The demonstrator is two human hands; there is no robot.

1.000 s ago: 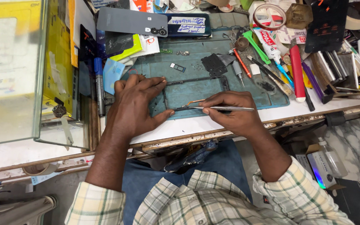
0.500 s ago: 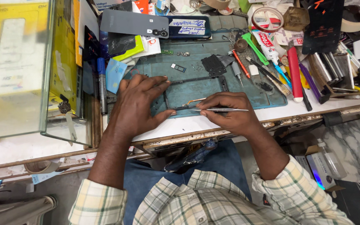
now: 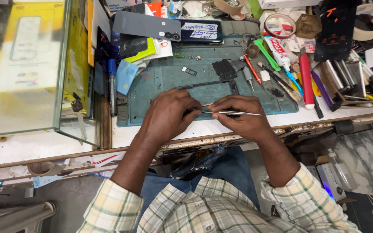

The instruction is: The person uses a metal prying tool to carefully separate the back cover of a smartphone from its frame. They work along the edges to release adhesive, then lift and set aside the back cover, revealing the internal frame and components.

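My left hand point(image 3: 171, 114) lies curled over an opened phone frame point(image 3: 214, 84) on a teal work mat point(image 3: 165, 77), fingers closed around a small part I cannot make out. My right hand point(image 3: 242, 114) pinches thin metal tweezers point(image 3: 234, 113), whose tip points left and meets the left fingers. Both hands sit at the mat's near edge, touching each other. The phone body under the hands is mostly hidden.
A glass case point(image 3: 31, 64) stands at the left. Two dark phones point(image 3: 147, 26) lie at the back of the mat. Screwdrivers, a red pen point(image 3: 306, 82), glue tubes, tape rolls point(image 3: 280, 23) and metal tools crowd the right side. Small screws and parts dot the mat.
My left hand slid from flat on the phone toward the right hand and curled its fingers at the tweezers' tip. The right hand barely shifted.
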